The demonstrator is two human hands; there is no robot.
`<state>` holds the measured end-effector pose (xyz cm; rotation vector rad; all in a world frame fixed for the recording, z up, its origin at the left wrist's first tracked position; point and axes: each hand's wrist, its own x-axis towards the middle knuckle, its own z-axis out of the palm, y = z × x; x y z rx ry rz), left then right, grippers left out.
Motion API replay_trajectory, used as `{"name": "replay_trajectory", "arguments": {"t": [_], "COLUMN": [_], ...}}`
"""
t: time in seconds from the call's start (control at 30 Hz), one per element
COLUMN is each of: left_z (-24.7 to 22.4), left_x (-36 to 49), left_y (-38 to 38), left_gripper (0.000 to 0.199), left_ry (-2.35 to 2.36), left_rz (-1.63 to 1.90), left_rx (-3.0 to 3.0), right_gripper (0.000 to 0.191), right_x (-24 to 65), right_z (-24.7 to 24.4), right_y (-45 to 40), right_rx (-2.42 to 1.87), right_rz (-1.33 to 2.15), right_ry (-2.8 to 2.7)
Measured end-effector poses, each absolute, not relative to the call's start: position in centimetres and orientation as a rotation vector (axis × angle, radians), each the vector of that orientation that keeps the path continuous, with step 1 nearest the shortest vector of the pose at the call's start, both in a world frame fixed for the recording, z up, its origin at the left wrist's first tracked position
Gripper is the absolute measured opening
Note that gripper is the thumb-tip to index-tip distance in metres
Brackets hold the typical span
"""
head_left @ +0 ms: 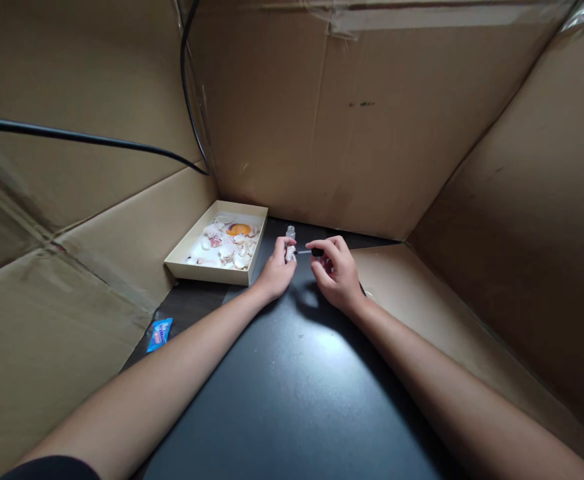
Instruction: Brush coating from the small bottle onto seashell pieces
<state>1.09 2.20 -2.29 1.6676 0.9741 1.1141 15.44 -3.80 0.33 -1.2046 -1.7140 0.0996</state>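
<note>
My left hand pinches a small pale shell between thumb and fingers. My right hand grips a thin brush by its black cap, and the tip points left, at or very near the shell; whether it touches, I cannot tell. Just beyond my left fingers stands a small clear bottle, its lower part hidden by the hand. To the left of that hand, a shallow cream box holds several white shells and an orange piece.
A blue packet lies on the dark table, left of my left forearm. Cardboard walls surround the work area. A black cable runs along the left side. A flat cardboard sheet lies to the right.
</note>
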Motion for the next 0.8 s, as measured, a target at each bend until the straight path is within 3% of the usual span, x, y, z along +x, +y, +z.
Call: {"name": "replay_trajectory", "arguments": {"t": [0.8], "left_z": [-2.05], "left_x": [1.2], "left_y": [2.04], "left_gripper": [0.036], "left_ry": [0.976], "left_rz": [1.081], "left_rx": [1.615], "right_gripper": [0.026], "right_x": [15.5], "right_z": [0.18], "right_y": [-3.64], "right_rx": [-1.28], "right_rz": [0.118], "right_ry": [-1.733]}}
